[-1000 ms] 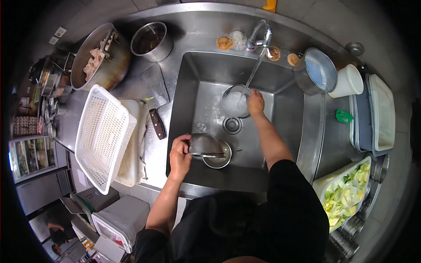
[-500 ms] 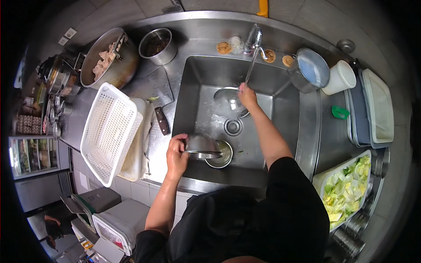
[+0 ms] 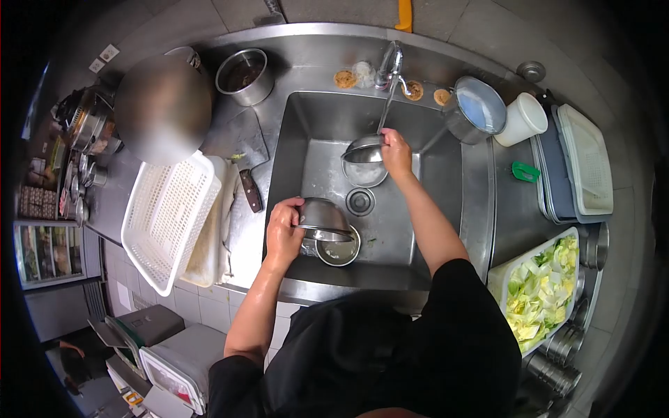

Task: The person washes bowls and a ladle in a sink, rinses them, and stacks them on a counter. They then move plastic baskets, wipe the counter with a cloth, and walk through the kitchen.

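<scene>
My left hand [image 3: 284, 231] grips the rim of a steel bowl [image 3: 323, 214], tipped over on its side above the near left part of the sink [image 3: 411, 258]. Beneath that bowl, a smaller round metal container [image 3: 339, 253] with pale liquid stands on the sink floor. At the far side, my right hand [image 3: 396, 155] pinches the edge of another steel bowl [image 3: 364, 147], which is tilted. Water runs from the faucet [image 3: 392, 66] down beside my right fingers. The drain [image 3: 359, 202] lies between the two bowls.
Left of the sink are a white perforated basket [image 3: 171, 216], a cleaver [image 3: 251, 189] and a steel pot [image 3: 245, 78]. To the right stand a clear-sided tub [image 3: 475, 111], a white container [image 3: 521, 120], a green clip-like object [image 3: 525, 172] and a bin of chopped leafy vegetable [image 3: 542, 291].
My right hand has tipped its bowl up, so its outer side now shows more. My left hand's bowl has turned slightly, uncovering more of the container below. The view has shifted a little.
</scene>
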Available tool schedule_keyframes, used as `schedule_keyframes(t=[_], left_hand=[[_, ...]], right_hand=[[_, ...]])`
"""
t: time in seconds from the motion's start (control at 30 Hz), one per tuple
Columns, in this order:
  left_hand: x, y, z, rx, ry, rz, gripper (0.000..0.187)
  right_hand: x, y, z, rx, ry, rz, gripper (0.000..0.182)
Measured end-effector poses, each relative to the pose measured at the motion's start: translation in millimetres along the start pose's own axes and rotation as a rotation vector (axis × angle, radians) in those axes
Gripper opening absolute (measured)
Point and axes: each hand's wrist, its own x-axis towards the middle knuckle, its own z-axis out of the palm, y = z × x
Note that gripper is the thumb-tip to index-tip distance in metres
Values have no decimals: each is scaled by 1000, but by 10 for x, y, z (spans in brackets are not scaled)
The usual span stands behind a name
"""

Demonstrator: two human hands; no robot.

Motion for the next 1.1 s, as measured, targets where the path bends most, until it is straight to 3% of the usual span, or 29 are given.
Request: schedule_keyframes(t=[0.13, 0.23, 0.37, 0.43, 0.47, 0.57, 0.6, 0.67, 0.83, 0.87, 0.93, 1.0, 1.1], left_hand=[[178, 97, 63, 57, -18, 95, 27], [365, 116, 125, 129, -16, 248, 27], [634, 48, 241, 154, -41, 268, 27], [794, 17, 306, 171, -36, 296, 27], [873, 8, 343, 190, -25, 323, 27], [1096, 54, 372, 280, -4, 367, 29], [1166, 84, 374, 309, 9, 388, 30], [1285, 37, 392, 360, 75, 403, 32], [1341, -96, 451, 370, 86, 71, 36], [1317, -171, 427, 435, 52, 52, 37], [1190, -303, 388, 431, 17, 1, 35], [1023, -439, 367, 435, -88, 27, 31], [701, -483, 383, 457, -87, 91, 22]], right_hand=[[231, -89, 151, 22, -148, 77, 16], [461, -236, 105, -173, -419, 154, 25], [628, -267, 80, -104, -464, 163, 21], [614, -263, 79, 172, -432, 163, 16], [591, -284, 68, 169, -430, 172, 16], [508, -430, -44, 397, -513, 92, 33], [487, -414, -28, 397, -509, 105, 33], [460, -440, -30, 685, -551, 72, 36], [388, -584, 20, 1052, -672, 216, 39], [348, -575, 56, 1030, -697, 188, 29], [245, -561, 117, 1309, -786, 477, 18], [176, -562, 174, 1506, -821, 631, 22], [100, -158, 572, 1143, -744, 767, 26]])
